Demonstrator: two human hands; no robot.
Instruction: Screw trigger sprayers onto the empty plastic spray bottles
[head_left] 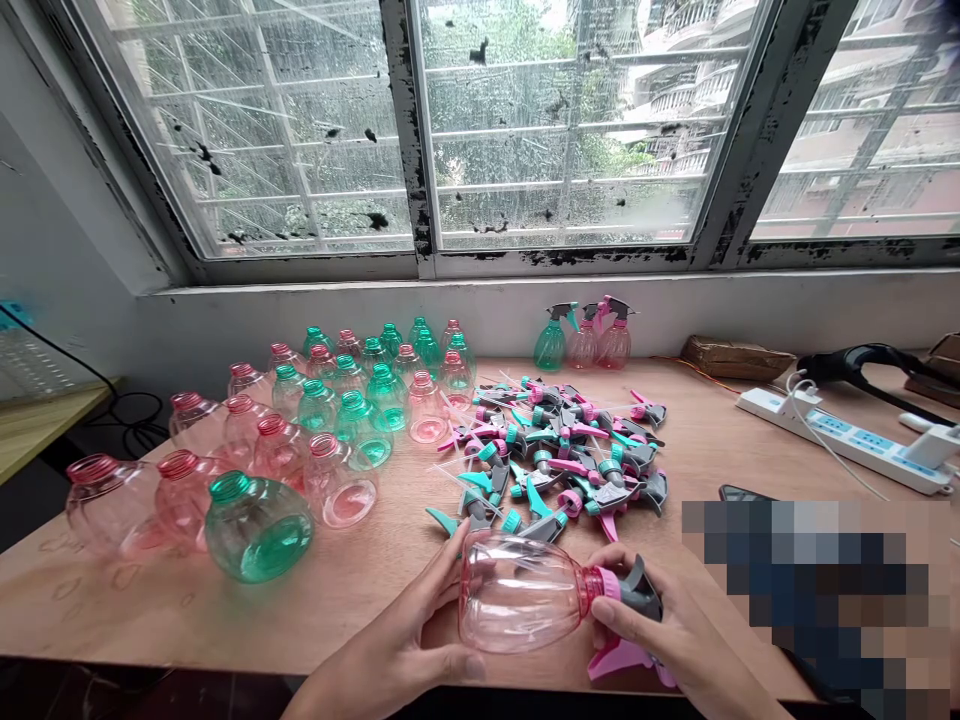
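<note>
A clear pink spray bottle [521,590] lies sideways between my two hands, above the front edge of the table. My left hand [420,620] is wrapped around its base end, thumb below and fingers behind. At the neck, my right hand [645,610] grips the pink collar and the grey spray head [639,592], which sits against the bottle's mouth. A pink trigger [621,658] hangs below the right fingers. Whether the collar is fully screwed on, I cannot tell. Just beyond lies a heap of loose grey, pink and teal spray heads [555,450].
Several open pink and green bottles [364,425] stand at left. By the wall are three bottles with spray heads [583,340]. On the right are a white power strip [847,440], a brown case [735,358], a black strap-like object [862,365] and a blurred-out patch.
</note>
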